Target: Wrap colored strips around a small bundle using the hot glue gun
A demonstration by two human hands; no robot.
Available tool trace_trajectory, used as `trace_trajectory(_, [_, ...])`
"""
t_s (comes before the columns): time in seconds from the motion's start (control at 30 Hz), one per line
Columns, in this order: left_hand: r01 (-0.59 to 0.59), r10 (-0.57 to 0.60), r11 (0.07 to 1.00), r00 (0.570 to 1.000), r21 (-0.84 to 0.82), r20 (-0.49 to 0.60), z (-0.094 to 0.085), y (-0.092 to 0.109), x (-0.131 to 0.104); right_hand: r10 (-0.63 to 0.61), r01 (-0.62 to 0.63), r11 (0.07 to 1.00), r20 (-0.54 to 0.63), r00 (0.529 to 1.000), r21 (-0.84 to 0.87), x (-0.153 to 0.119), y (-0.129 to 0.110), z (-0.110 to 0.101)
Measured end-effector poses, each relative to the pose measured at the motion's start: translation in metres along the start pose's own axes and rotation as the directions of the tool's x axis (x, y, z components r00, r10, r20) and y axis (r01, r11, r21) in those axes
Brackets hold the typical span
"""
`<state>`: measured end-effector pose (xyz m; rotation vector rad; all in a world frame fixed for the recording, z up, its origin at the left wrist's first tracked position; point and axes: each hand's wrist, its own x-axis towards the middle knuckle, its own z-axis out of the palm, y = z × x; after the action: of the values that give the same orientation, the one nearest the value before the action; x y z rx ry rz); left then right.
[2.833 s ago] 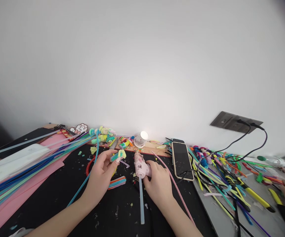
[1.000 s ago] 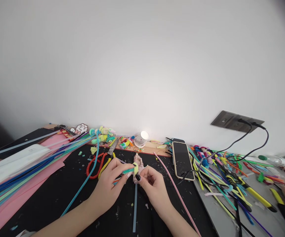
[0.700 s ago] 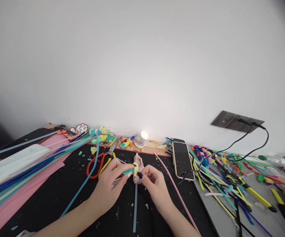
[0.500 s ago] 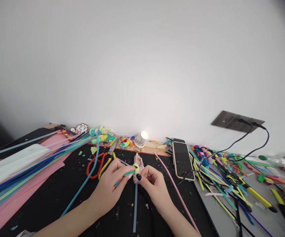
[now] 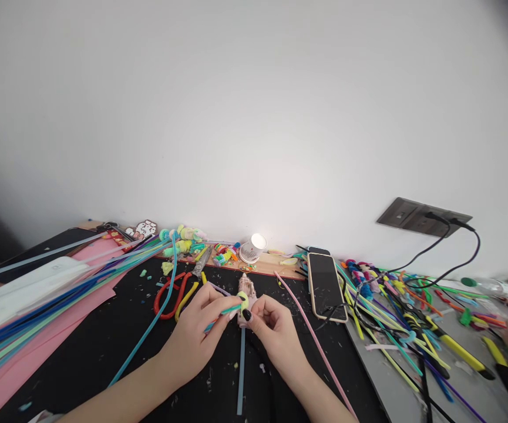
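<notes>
White wall (image 5: pixel 254 129) behind, littered black mat (image 5: pixel 148 358) below. Left hand (image 5: pixel 194 343) pinches a yellow-and-teal fuzzy piece (image 5: pixel 244 298) between thumb and fingers; right hand (image 5: pixel 280 338) half curled, thumb at the yellow end, can't tell if it's gripping. Glue gun (image 5: pixel 246 284) sits under and just beyond the fingertips, scissors (image 5: pixel 185 289) left of them. Best done with light, steady pinch, fuzz uncrushed, skin off the possibly hot nozzle.
</notes>
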<state>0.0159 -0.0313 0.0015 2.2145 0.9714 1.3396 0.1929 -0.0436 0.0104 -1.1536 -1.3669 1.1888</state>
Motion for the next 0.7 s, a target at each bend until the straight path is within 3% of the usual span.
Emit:
trace_trajectory(0.47, [0.128, -0.128, 0.991, 0.992, -0.033, -0.007, 0.0005, 0.003, 0.0028, -0.013, 0.013, 1.0, -0.001, 1.0, 0.006, -0.0002, 0.0035, -0.0006])
trace_trajectory(0.7, [0.283, -0.275, 0.945, 0.959, -0.163, 0.071, 0.0, 0.0037, 0.0041, -0.004, 0.004, 1.0, -0.004, 1.0, 0.003, -0.0006, 0.0006, 0.0003])
